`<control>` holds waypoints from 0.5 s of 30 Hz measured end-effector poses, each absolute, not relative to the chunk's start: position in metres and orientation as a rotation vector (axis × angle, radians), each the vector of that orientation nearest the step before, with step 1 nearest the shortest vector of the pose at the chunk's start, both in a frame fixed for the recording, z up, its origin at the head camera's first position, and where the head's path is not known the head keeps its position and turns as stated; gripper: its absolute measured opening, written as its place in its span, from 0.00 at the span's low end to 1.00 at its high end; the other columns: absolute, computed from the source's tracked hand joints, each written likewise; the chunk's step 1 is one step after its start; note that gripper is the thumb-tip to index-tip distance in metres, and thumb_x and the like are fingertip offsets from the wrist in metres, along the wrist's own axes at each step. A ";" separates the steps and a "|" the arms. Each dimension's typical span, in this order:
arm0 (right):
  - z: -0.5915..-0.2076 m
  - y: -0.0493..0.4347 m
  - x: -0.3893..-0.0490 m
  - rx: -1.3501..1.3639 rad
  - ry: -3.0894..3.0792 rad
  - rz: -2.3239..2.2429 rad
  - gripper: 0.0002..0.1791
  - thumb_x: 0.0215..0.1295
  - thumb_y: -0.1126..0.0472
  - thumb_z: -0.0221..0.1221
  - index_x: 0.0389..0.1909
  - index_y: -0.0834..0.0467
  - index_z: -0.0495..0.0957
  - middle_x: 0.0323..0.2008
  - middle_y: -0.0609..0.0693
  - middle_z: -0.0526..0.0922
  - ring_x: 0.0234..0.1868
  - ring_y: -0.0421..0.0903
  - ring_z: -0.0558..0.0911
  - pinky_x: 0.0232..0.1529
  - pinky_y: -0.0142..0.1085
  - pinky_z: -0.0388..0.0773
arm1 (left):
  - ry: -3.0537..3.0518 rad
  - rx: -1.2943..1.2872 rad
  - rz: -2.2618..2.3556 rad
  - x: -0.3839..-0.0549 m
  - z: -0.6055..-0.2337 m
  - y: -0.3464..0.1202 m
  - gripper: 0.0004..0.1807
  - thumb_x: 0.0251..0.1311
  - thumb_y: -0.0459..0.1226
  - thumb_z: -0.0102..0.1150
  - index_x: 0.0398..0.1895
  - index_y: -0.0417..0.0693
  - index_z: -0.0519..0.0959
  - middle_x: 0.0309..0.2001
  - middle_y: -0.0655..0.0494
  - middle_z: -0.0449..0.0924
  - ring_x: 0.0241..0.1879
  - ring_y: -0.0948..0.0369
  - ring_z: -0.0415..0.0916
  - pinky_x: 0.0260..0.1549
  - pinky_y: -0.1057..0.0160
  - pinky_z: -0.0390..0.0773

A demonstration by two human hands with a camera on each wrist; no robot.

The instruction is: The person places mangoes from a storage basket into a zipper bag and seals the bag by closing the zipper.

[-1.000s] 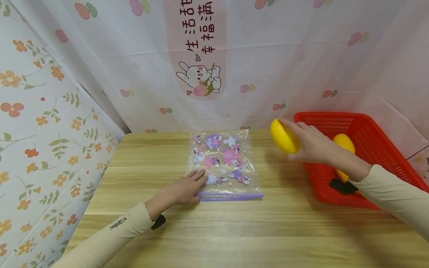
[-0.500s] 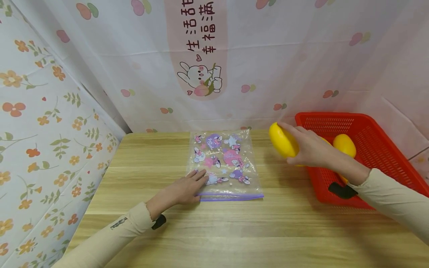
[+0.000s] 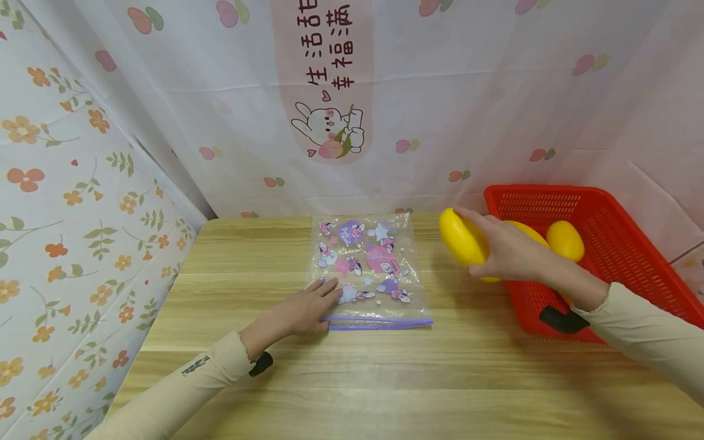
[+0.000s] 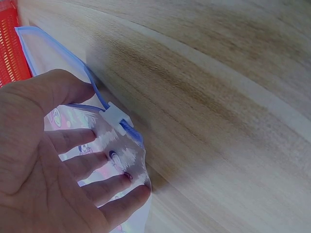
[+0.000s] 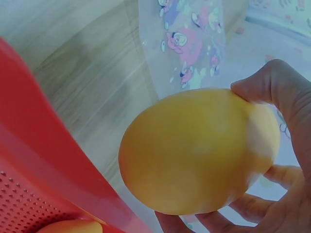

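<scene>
In the head view my right hand [image 3: 508, 247] grips a smooth yellow mango [image 3: 464, 237] just left of the red basket, above the table. The right wrist view shows the thumb on one side of the mango [image 5: 194, 150] and the fingers curled round the other. A clear zip bag [image 3: 365, 263] with cartoon prints lies flat on the table, its purple zip edge towards me. My left hand [image 3: 302, 308] rests on the bag's near left corner with fingers extended. In the left wrist view the thumb lies by the parted zip edges, near a white slider [image 4: 115, 117].
The red perforated basket [image 3: 649, 256] stands at the right, with another yellow mango [image 3: 565, 240] and more yellow fruit partly behind the right arm. A printed curtain [image 3: 440, 110] hangs along the table's back edge; a floral cloth [image 3: 71, 244] hangs at the left.
My right hand has come slightly nearer with the mango, tipping it a little and uncovering more yellow fruit in the basket. The left hand and bag have stayed in place.
</scene>
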State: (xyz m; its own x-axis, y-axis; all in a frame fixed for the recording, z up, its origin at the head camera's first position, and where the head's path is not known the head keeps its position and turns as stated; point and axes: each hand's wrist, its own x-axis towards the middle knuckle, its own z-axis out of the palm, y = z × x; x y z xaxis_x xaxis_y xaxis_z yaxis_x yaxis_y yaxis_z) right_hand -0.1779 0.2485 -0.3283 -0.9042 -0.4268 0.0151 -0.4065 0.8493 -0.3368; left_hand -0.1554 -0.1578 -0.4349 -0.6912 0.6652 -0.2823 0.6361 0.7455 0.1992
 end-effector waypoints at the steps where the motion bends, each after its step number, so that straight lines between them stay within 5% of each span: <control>1: -0.328 0.248 -0.177 -0.671 2.960 -0.526 0.59 0.47 0.59 0.75 0.79 0.55 0.52 0.48 0.59 0.75 0.36 0.52 0.75 0.30 0.40 0.75 | 2.610 1.008 0.120 -0.156 -0.435 -0.158 0.38 0.67 0.40 0.64 0.76 0.38 0.61 0.77 0.37 0.52 0.73 0.34 0.52 0.65 0.38 0.63; 15: -0.332 0.243 -0.171 -0.681 2.915 -0.589 0.59 0.46 0.59 0.75 0.79 0.55 0.52 0.44 0.56 0.76 0.32 0.48 0.75 0.28 0.38 0.76 | 2.612 1.010 0.104 -0.155 -0.436 -0.158 0.38 0.67 0.41 0.65 0.76 0.38 0.62 0.77 0.38 0.52 0.72 0.34 0.53 0.65 0.39 0.64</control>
State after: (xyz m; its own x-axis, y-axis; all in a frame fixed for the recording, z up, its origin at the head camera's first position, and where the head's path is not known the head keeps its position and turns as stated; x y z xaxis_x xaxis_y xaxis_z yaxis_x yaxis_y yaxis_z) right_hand -0.1709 0.2426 -0.3316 -0.8964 -0.4432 -0.0006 -0.4081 0.8261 -0.3887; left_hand -0.1554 -0.1578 -0.4355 -0.6905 0.6652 -0.2841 0.6404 0.7449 0.1874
